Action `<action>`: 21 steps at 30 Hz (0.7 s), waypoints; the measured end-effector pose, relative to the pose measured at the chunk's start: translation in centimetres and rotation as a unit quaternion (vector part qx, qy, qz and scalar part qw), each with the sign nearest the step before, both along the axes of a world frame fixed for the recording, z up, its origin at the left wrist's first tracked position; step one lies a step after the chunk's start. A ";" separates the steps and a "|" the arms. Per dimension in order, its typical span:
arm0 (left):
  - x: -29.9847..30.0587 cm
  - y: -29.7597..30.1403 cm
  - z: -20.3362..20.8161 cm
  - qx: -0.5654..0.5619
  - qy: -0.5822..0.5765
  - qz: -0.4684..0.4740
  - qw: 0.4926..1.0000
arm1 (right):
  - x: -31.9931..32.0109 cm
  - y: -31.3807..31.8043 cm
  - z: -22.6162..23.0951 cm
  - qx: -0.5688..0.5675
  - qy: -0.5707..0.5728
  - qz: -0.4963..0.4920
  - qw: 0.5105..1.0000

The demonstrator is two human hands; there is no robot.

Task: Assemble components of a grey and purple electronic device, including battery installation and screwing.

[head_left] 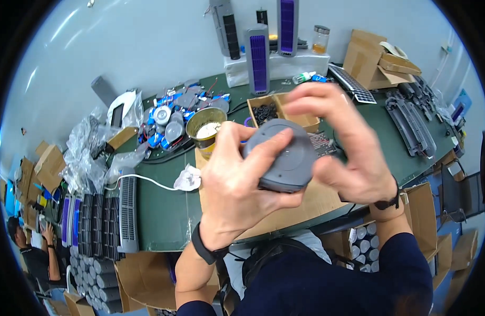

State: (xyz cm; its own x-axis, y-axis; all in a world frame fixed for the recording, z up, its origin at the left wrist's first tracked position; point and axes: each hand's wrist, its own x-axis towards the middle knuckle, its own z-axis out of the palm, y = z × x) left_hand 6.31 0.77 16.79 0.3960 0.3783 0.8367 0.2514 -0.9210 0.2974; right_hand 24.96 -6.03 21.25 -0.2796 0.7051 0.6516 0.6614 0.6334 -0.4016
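My left hand point(233, 181) grips a dark grey, rounded plastic housing point(291, 158), thumb lying across its top face and fingers wrapped under it. A shallow round ring shows on that face. To its right my right hand point(353, 152) is slightly blurred, its fingers and thumb spread apart with nothing visible between them. The right thumb comes close to the housing's edge; whether it touches I cannot tell. Below both hands lies a sheet of brown cardboard point(277, 216) on the green table point(163, 210).
A tin can point(204, 131) and a divided box point(306, 122) of small black parts stand beyond my hands. Motors with blue parts point(168, 118) are heaped at far left. Long grey grilles point(127, 210) line the left edge. Purple-fronted tower units point(258, 60) stand at the back. A co-worker point(37, 253) sits lower left.
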 end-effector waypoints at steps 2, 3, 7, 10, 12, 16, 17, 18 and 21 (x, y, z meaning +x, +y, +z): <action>1.5 -0.7 -0.2 0.007 -0.012 -0.023 1.000 | -0.5 0.3 -1.1 -0.051 -0.010 0.026 0.998; 2.1 -0.9 -0.6 0.001 -0.025 -0.025 0.999 | -0.2 0.4 -1.4 -0.094 -0.005 0.027 0.995; 4.6 1.2 -4.6 -0.150 -0.122 -0.192 0.962 | 2.7 0.0 -1.6 -0.191 0.081 0.096 0.974; 5.3 1.0 -5.5 -0.195 -0.014 -0.217 0.956 | 4.6 -0.3 -0.9 -0.367 0.189 0.075 0.908; 6.1 0.4 -5.6 -0.189 -0.002 -0.215 0.958 | 5.2 -0.5 -0.7 -0.419 0.235 0.048 0.876; 7.2 -0.4 -6.0 -0.145 -0.016 -0.185 0.972 | 6.3 -1.4 -0.6 -0.368 0.127 -0.033 0.920; 7.3 -0.5 -6.0 -0.117 -0.018 -0.176 0.977 | 6.4 -1.6 -0.6 -0.370 0.130 -0.038 0.919; 7.3 -0.6 -6.1 -0.161 -0.038 -0.192 0.967 | 6.2 -1.5 -0.7 -0.366 0.139 -0.030 0.920; 6.8 0.0 -5.9 -0.062 -0.012 -0.184 0.981 | 5.8 -1.3 -1.7 -0.365 0.157 -0.017 0.917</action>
